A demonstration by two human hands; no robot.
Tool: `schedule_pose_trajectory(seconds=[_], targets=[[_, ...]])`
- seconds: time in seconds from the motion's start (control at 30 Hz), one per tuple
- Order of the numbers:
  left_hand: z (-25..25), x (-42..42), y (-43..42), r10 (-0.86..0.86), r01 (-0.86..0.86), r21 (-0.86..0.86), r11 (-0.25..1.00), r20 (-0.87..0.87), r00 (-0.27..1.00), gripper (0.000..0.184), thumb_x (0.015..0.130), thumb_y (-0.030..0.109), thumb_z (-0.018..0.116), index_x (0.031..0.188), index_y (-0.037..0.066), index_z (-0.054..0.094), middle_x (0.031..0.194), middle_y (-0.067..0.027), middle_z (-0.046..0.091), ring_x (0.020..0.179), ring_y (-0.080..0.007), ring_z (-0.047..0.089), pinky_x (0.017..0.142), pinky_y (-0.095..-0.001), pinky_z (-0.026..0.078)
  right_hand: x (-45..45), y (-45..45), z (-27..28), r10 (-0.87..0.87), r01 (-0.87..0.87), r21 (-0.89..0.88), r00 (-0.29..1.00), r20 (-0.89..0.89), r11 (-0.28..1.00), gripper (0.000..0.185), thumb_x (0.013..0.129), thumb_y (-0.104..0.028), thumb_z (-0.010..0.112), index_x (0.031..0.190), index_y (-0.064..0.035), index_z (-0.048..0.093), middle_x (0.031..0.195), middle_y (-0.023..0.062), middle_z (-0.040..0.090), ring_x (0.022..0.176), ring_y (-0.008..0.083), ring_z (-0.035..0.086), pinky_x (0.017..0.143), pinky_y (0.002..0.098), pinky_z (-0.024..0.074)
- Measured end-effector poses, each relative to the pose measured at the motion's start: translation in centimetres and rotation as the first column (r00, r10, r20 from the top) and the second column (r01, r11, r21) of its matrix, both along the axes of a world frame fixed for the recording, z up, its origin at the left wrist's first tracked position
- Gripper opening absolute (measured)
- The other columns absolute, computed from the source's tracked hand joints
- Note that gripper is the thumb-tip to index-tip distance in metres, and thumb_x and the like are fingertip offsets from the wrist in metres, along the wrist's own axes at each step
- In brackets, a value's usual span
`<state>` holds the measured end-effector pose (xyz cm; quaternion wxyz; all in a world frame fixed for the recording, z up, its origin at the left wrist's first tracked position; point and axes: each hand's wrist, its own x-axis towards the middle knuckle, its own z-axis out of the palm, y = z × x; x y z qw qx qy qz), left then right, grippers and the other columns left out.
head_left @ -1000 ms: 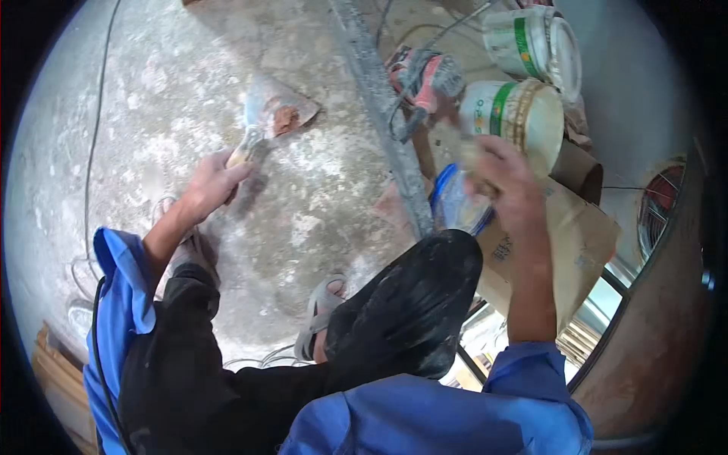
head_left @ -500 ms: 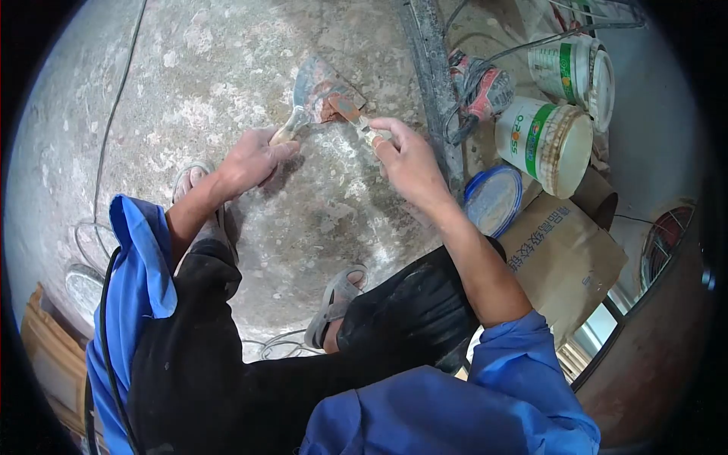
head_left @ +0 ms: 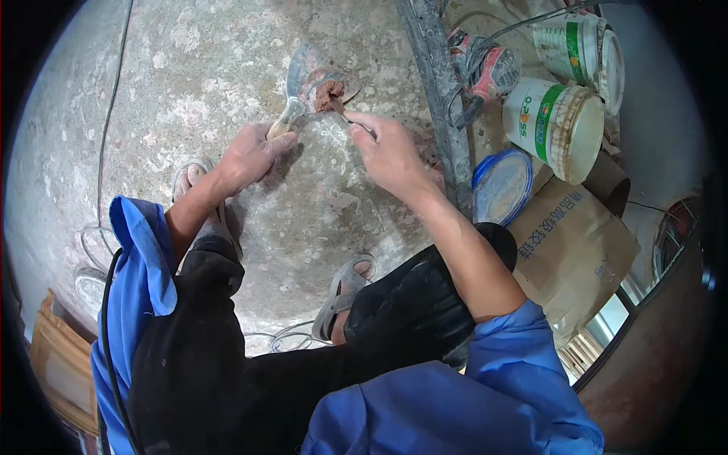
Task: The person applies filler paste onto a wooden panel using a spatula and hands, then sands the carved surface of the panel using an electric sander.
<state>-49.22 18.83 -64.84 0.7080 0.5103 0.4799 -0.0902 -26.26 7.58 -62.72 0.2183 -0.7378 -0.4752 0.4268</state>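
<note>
My left hand [head_left: 254, 157] is closed round the pale handle of a wide scraper [head_left: 305, 68], whose broad blade points away from me above the floor. A lump of reddish-brown paste [head_left: 328, 95] lies on that blade. My right hand [head_left: 387, 152] grips a small putty knife [head_left: 339, 108]; its tip is in the paste, and my fingers hide most of its handle.
A long dusty metal bar [head_left: 436, 83] lies right of the hands. Beyond it are two white buckets [head_left: 531, 114], a blue-rimmed lid [head_left: 503, 188], a cardboard box [head_left: 572, 250] and a red and black power tool [head_left: 485, 72]. A cable [head_left: 114, 106] runs along the left.
My right hand came left from beside the buckets to the scraper, and its knife now sits deeper in the paste. The paste is gathered into a thicker lump. The camera view has shifted.
</note>
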Motion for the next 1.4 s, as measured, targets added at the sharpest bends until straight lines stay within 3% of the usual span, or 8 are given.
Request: schedule_pose_trajectory(seconds=[0.2, 0.37, 0.5, 0.67, 0.87, 1.0, 1.17, 1.4], targets=[[-0.1, 0.0, 0.1, -0.021, 0.020, -0.026, 0.999, -0.057, 0.998, 0.028, 0.103, 0.025, 0.062, 0.086, 0.002, 0.065, 0.066, -0.0030, 0.058, 0.052, -0.0111, 0.050, 0.049, -0.0277, 0.042, 1.0, 2.3, 5.5, -0.244, 0.166, -0.470, 0.963, -0.111, 0.867, 0.038, 0.100, -0.011, 0.055, 0.134, 0.0027, 0.065, 0.108, 0.0220, 0.076, 0.080, 0.0336, 0.071, 0.072, 0.0419, 0.0554], [0.9, 0.6, 0.3, -0.001, -0.001, -0.045, 0.999, -0.031, 1.000, 0.031, 0.103, 0.027, 0.062, 0.085, 0.002, 0.065, 0.064, -0.0027, 0.057, 0.051, -0.0112, 0.050, 0.047, -0.0271, 0.040, -0.7, 1.9, 3.3, -0.251, 0.190, -0.289, 0.949, -0.192, 0.938, 0.038, 0.102, -0.012, 0.053, 0.136, 0.0030, 0.064, 0.109, 0.0207, 0.076, 0.077, 0.0286, 0.069, 0.070, 0.0388, 0.0547], [-0.6, 0.2, 0.1, 0.008, -0.010, -0.065, 0.998, -0.039, 0.999, 0.033, 0.103, 0.029, 0.061, 0.084, 0.003, 0.064, 0.061, -0.0015, 0.055, 0.050, -0.0110, 0.049, 0.045, -0.0264, 0.039, -2.2, 0.0, -0.6, 0.007, -0.011, 0.030, 0.990, 0.141, 0.999, 0.039, 0.104, -0.012, 0.053, 0.138, 0.0057, 0.061, 0.116, 0.0206, 0.074, 0.083, 0.0274, 0.070, 0.074, 0.0385, 0.0546], [-0.1, 0.3, 0.4, 0.067, -0.073, -0.143, 0.987, -0.050, 0.997, 0.034, 0.104, 0.030, 0.061, 0.081, 0.005, 0.063, 0.058, -0.0006, 0.053, 0.048, -0.0102, 0.046, 0.044, -0.0258, 0.038, -1.3, 1.5, 3.3, -0.172, 0.176, 0.069, 0.984, -0.053, 0.982, 0.037, 0.102, -0.011, 0.058, 0.136, 0.0039, 0.063, 0.131, 0.0184, 0.070, 0.111, 0.0294, 0.070, 0.094, 0.0368, 0.0543], [1.2, 0.9, 0.9, 0.118, -0.117, -0.201, 0.973, -0.005, 0.993, 0.032, 0.105, 0.028, 0.061, 0.080, 0.009, 0.057, 0.053, 0.0006, 0.048, 0.040, -0.0082, 0.040, 0.039, -0.0224, 0.031, -0.8, 1.1, 2.8, -0.177, 0.169, -0.074, 0.976, -0.124, 0.983, 0.039, 0.099, -0.007, 0.061, 0.136, 0.0024, 0.063, 0.133, 0.0186, 0.069, 0.117, 0.0313, 0.068, 0.098, 0.0356, 0.0528], [1.2, 0.7, 1.0, 0.205, -0.187, -0.299, 0.936, 0.030, 0.978, 0.036, 0.107, 0.027, 0.059, 0.076, 0.009, 0.055, 0.050, 0.0002, 0.048, 0.037, -0.0087, 0.038, 0.037, -0.0223, 0.030, -2.0, -1.1, -0.9, -0.143, 0.107, 0.267, 0.983, 0.119, 0.958, 0.042, 0.096, -0.007, 0.065, 0.138, -0.0072, 0.064, 0.108, 0.0179, 0.073, 0.084, 0.0340, 0.068, 0.077, 0.0429, 0.0536], [2.4, 0.9, 1.9, 0.314, -0.242, -0.479, 0.844, 0.075, 0.947, 0.037, 0.108, 0.025, 0.058, 0.075, 0.009, 0.054, 0.050, -0.0002, 0.048, 0.035, -0.0084, 0.037, 0.035, -0.0215, 0.029, -1.1, -1.9, -1.6, -0.179, 0.121, 0.259, 0.960, 0.214, 0.958, 0.045, 0.095, -0.004, 0.064, 0.139, -0.0120, 0.065, 0.099, 0.0155, 0.071, 0.077, 0.0320, 0.065, 0.073, 0.0433, 0.0519], [1.7, 0.6, 1.1, 0.363, -0.273, -0.487, 0.830, 0.100, 0.926, 0.040, 0.106, 0.029, 0.060, 0.071, 0.011, 0.055, 0.049, 0.0004, 0.048, 0.033, -0.0094, 0.038, 0.031, -0.0223, 0.026, -0.6, -2.4, -1.0, -0.157, 0.079, 0.277, 0.950, 0.271, 0.958, 0.045, 0.095, -0.005, 0.065, 0.140, -0.0140, 0.064, 0.092, 0.0138, 0.068, 0.072, 0.0304, 0.062, 0.069, 0.0430, 0.0497]])
